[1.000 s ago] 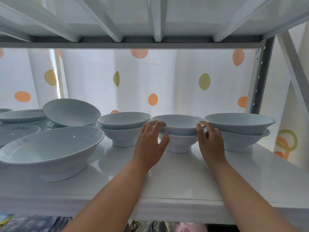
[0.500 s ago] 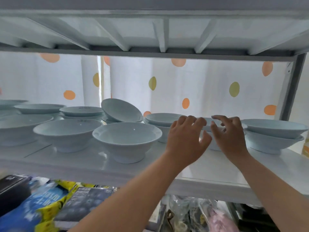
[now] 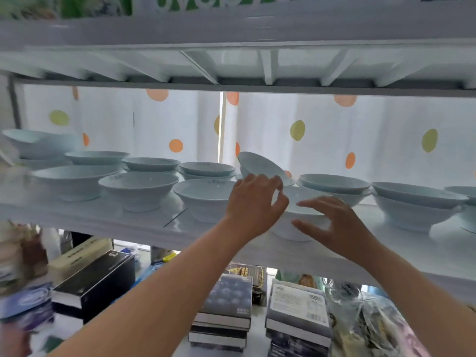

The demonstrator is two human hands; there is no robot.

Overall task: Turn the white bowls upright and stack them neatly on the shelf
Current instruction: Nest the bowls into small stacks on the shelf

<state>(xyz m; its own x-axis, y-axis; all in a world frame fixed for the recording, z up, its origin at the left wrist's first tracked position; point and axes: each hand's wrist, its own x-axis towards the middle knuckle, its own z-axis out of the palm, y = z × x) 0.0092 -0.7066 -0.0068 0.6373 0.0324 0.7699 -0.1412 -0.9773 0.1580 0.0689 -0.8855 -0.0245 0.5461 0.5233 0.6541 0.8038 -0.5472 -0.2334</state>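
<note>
Below the shelf: stacks of books [image 3: 298, 309] and a black box [image 3: 95, 282] lie nearest the camera.
Left hand [image 3: 257, 199]: raised to the left rim of a white bowl [image 3: 301, 210], fingers loosely curved with a gap between thumb and forefinger, gripping nothing that shows.
Right hand [image 3: 334, 222]: fingers spread and straight, held over the same bowl's right side.
White bowl: upright at the front edge of the shelf [image 3: 77, 215], between the two hands.
Front row: three single bowls [image 3: 139, 186] stand upright to the left.
Right side: stacked pairs [image 3: 417, 199] sit upright.
Back row: a tilted bowl [image 3: 260, 164] leans just behind the left hand, with low stacks beside it.
Behind: a white curtain [image 3: 373, 150] with orange and green dots.
</note>
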